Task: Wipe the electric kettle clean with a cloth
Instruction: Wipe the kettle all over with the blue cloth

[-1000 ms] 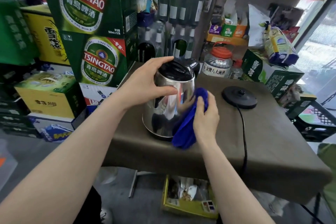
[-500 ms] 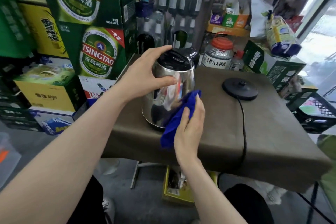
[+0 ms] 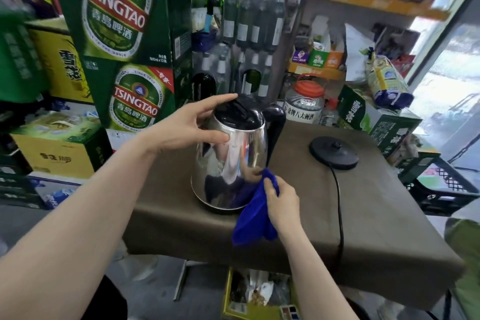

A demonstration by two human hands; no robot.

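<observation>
The stainless steel electric kettle stands upright a little left of the middle of the frame, on the near left part of the surface, which is covered with a dark brown cloth. It is off its black power base, which lies apart to the right with its black cord running toward the lower edge of the surface; I think this is so that the body can be turned and wiped freely without pulling the cord. The left hand is set on the upper part of the kettle, the thumb against the shiny wall and the fingers reaching along the black lid; its grip is closed loosely around the top, most likely to keep the kettle from sliding or tipping while the other hand pushes on it. The right hand has its grip clamped on a blue cloth, bunched between thumb and fingers. The upper end of the cloth touches the lower right side of the kettle wall and the rest hangs down in front of the edge of the surface. The black handle points away, to the upper right, so the smooth front wall faces the person. Wiping seems to be in the middle, with the lower side wall in hand. Behind, at the upper left, green Tsingtao beer cartons are stacked.
</observation>
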